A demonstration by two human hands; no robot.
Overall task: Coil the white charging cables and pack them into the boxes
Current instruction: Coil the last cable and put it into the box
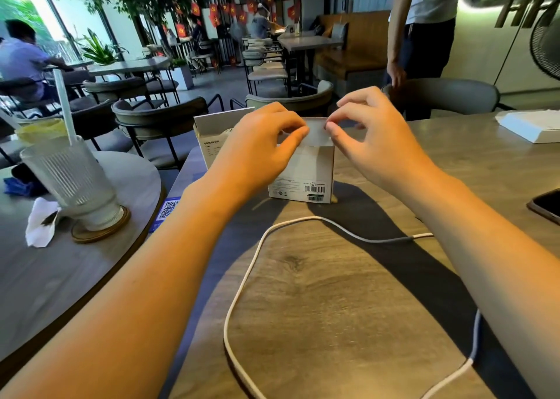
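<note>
My left hand point(266, 144) and right hand point(369, 138) meet at the top of the small white box point(303, 171) standing upright on the wooden table point(333, 292) — long axis vertical, barcode face toward me. Both hands have fingers curled, thumb and forefinger of each pinching the thin card flap point(316, 129) at the box's top edge; the left also covers the box's left side. The box is smooth matte cardboard with sharp corners.

Just behind it to the left stands a second box point(212, 138), its lid tilted up and open, printed text down its side.

The white cable point(242, 280) lies uncoiled on the table in front of the box, near me — a thin round cord in one wide open loop, running from under my right forearm, curving left, then down toward the lower edge. It touches neither box.

On the round table to the left sits a ribbed glass point(72, 180) with a straw on a wooden coaster point(100, 226), a crumpled napkin point(39, 223) beside it. A dark phone point(545, 204) lies at the right edge.
</note>
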